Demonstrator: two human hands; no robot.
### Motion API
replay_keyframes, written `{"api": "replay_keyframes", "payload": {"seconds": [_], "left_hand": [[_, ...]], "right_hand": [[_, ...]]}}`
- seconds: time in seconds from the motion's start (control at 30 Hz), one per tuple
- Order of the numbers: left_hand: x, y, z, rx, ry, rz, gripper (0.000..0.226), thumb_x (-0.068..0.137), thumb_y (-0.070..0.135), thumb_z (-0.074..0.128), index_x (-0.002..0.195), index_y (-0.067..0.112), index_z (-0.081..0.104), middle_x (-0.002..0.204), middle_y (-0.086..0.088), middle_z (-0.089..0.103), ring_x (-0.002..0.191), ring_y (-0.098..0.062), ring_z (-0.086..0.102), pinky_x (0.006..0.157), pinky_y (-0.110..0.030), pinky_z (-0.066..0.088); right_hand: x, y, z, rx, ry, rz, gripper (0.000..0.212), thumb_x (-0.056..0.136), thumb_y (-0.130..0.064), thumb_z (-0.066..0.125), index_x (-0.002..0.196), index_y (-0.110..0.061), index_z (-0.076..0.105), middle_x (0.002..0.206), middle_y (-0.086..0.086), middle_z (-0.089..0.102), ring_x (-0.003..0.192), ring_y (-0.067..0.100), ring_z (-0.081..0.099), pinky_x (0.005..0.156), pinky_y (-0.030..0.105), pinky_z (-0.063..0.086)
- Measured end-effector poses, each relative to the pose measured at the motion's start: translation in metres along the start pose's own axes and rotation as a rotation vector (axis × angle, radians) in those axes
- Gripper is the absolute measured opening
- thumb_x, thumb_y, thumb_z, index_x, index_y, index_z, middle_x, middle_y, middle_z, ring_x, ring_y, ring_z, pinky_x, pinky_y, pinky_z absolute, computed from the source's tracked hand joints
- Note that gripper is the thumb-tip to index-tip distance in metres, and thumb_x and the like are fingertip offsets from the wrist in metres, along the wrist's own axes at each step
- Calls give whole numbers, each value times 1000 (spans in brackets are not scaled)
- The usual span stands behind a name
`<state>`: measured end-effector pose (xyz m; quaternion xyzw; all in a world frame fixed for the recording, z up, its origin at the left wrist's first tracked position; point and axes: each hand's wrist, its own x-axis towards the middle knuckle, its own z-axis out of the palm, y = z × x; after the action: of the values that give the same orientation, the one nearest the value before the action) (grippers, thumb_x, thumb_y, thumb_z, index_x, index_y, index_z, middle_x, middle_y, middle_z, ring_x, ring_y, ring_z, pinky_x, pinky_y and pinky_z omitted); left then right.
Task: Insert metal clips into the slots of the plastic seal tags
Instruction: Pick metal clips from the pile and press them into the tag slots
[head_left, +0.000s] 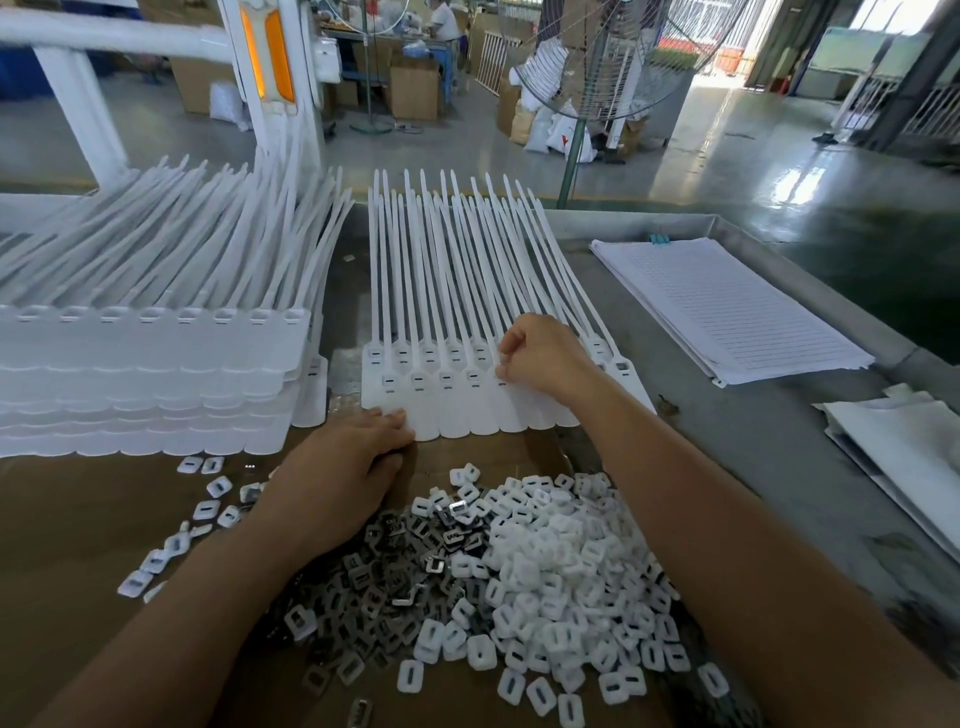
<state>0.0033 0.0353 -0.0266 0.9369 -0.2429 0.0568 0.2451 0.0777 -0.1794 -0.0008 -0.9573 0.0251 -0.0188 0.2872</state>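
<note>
Two overlapping rows of white plastic seal tags (447, 410) lie flat on the table, their long tails pointing away from me. My right hand (540, 358) hovers over the right part of the rows, its fingertips curled down at a tag slot; whether they pinch a clip is hidden. My left hand (343, 467) lies flat, fingers touching the near edge of the leftmost tags. In front of me lies a heap of grey metal clips (395, 566), mixed with white plastic caps (561, 577).
A tall stack of white seal tags (150, 374) fills the left side. Loose caps (208, 509) are scattered on the brown cardboard (78, 519). A pile of lined paper (727, 306) lies at the right, more sheets (904, 452) beyond. A standing fan (587, 78) rises behind the table.
</note>
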Motion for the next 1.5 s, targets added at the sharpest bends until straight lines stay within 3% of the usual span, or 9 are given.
{"api": "replay_keyframes", "payload": {"seconds": [0.13,0.3,0.5,0.6,0.73,0.97,1.1,1.37,1.5], "left_hand": [[-1,0,0,2,1,5,37,91,13,48,127,21,52,141,7,41,133,-9,32,107,-19,17],[-1,-2,1,0,14,-3,37,91,14,48,127,23,52,140,9,41,133,-7,31,105,-16,15],[0,-2,-1,24,8,5,37,92,16,47,128,25,52,141,11,40,133,-6,30,107,-17,15],[0,-3,-1,25,7,12,37,92,16,47,128,25,52,141,10,40,133,-7,30,107,-18,15],[1,-3,-2,18,7,17,37,92,17,47,128,25,51,141,11,39,133,-5,30,104,-13,12],[2,-5,0,13,12,-2,37,93,19,46,130,25,49,143,13,36,133,-2,28,104,-11,10],[3,-5,1,29,2,1,37,94,20,45,131,25,48,143,13,35,134,-2,27,105,-12,11],[2,-6,2,38,4,3,37,94,19,45,130,26,48,143,13,36,133,-2,27,102,-10,11],[3,-7,3,50,14,4,37,93,20,46,130,26,48,142,14,37,133,-2,28,99,-8,8]], "right_hand": [[6,-4,-2,-21,-29,50,9,77,-9,70,80,-12,63,81,-3,60,66,5,51,56,20,42],[11,-13,-7,-159,-116,74,31,80,-17,71,105,0,64,108,12,63,96,23,62,83,33,50],[7,-7,-8,-19,-81,87,13,77,-16,73,78,-15,60,81,-6,56,83,13,55,75,28,44],[1,1,-5,56,-43,8,24,79,-14,71,69,-24,52,74,-13,51,71,2,47,71,25,40],[-8,9,-7,105,-37,-86,17,88,-11,56,79,-26,53,79,-16,52,73,-2,48,61,12,35],[-37,21,-26,212,-206,-169,18,90,-14,57,106,-21,61,109,-8,61,99,3,55,87,18,40],[-55,32,-34,246,-137,-199,16,87,-14,61,91,-30,63,91,-20,63,84,-9,58,77,10,43],[-77,33,-52,112,-557,-224,19,77,-14,72,81,-32,67,73,-18,68,66,-8,60,67,4,44],[-78,30,-48,45,-597,-211,21,77,-10,72,80,-30,66,68,-15,67,64,-7,60,63,3,43]]}}
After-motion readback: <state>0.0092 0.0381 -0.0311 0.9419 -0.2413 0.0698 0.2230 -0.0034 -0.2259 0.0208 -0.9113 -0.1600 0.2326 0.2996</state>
